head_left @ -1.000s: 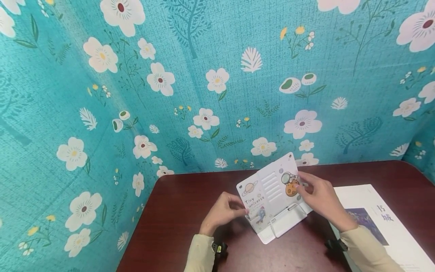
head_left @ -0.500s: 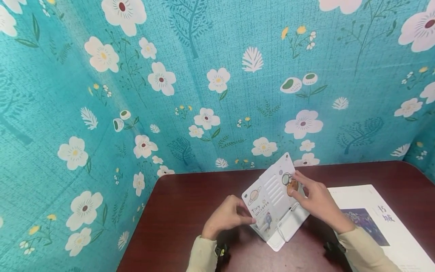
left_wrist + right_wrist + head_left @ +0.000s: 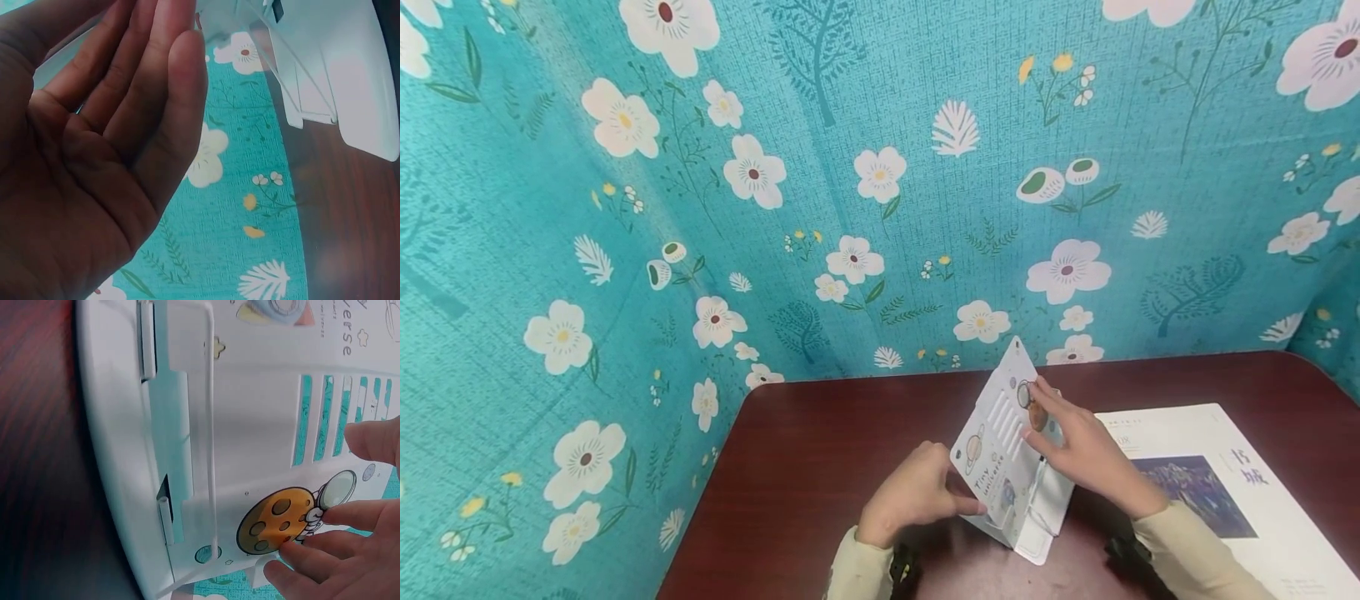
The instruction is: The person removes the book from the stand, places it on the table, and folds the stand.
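Observation:
A white book stand (image 3: 1000, 450) with a planet, an astronaut and "Tiny universe" printed on its back panel stands tilted back on the table, turned toward the right. My left hand (image 3: 917, 492) grips its lower left edge, thumb at the front; the other fingers are partly hidden behind the panel. In the left wrist view the palm of that hand (image 3: 106, 144) shows beside the stand's base (image 3: 350, 69). My right hand (image 3: 1090, 450) lies at the panel's right part, fingers fairly straight. In the right wrist view its fingertips (image 3: 290, 550) meet the orange moon print and its thumb is near the slots.
A white book or magazine (image 3: 1262, 500) with a dark blue picture lies on the right of the dark red-brown table (image 3: 820, 433). A teal flowered cloth (image 3: 880, 233) hangs behind and to the left of the table.
The book stand has turned, its left side swinging toward me and its face now pointing more to the right. Both hands have moved with it, the right hand leftward, the left hand rightward.

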A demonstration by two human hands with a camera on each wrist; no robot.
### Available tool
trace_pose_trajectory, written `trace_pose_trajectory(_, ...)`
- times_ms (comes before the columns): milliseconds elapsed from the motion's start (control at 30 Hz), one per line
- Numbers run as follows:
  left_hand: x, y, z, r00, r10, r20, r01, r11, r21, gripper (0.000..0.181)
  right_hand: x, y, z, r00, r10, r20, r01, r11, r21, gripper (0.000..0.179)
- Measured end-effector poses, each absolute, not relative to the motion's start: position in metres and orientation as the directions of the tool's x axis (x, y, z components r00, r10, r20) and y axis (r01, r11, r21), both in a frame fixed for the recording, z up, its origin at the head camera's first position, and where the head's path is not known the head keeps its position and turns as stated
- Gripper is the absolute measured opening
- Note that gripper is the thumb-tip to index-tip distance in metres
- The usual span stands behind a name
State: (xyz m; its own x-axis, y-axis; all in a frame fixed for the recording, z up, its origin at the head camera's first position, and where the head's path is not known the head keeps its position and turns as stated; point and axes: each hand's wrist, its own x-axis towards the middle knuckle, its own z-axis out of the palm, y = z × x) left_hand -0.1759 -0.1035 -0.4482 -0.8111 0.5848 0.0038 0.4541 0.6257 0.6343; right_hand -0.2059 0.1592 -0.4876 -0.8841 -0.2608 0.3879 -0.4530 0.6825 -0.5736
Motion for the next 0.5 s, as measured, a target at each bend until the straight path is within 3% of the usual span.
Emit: trace_pose_trajectory(500,-0.164,-0.086,-0.444,-0.797,0.598,0.082,0.546,0.657,0.519,0.039,-0.197,0.148,-0.489,-0.828,-0.334,0.45,-0.55,0.635,-0.542,0.066)
